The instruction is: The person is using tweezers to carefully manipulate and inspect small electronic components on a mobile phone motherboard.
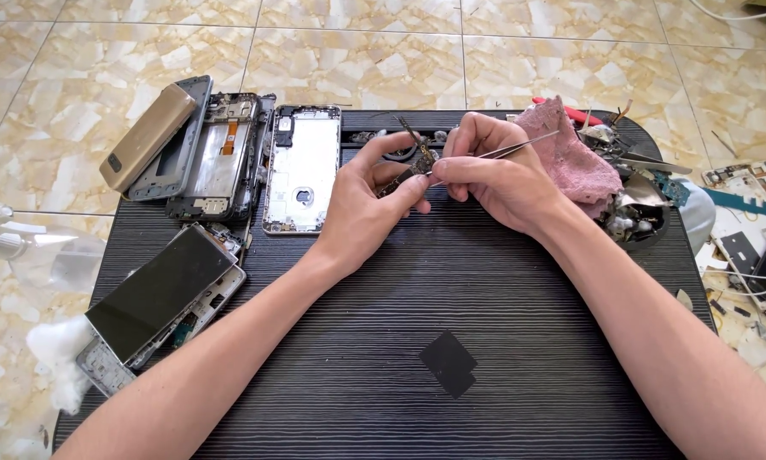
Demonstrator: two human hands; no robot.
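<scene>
Over a low black wood-grain table (383, 281) on a marbled tile floor (357, 51), strewn with opened phones (300, 166), the left hand (362, 209) pinched a small circuit board (410, 166) just above its far edge while the right hand (494, 170) gripped tweezers (519, 146) against it, beside a pink cloth (566, 158).

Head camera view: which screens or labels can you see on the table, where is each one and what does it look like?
Phone screen: front left of the table, dark unlit rectangle lying tilted on a silver frame.
Gold phone: far left corner, face down on a grey frame, no screen showing.
Open phone frame: left of the left hand, white inside, no screen.
Black patch: table front, small plain square.
</scene>
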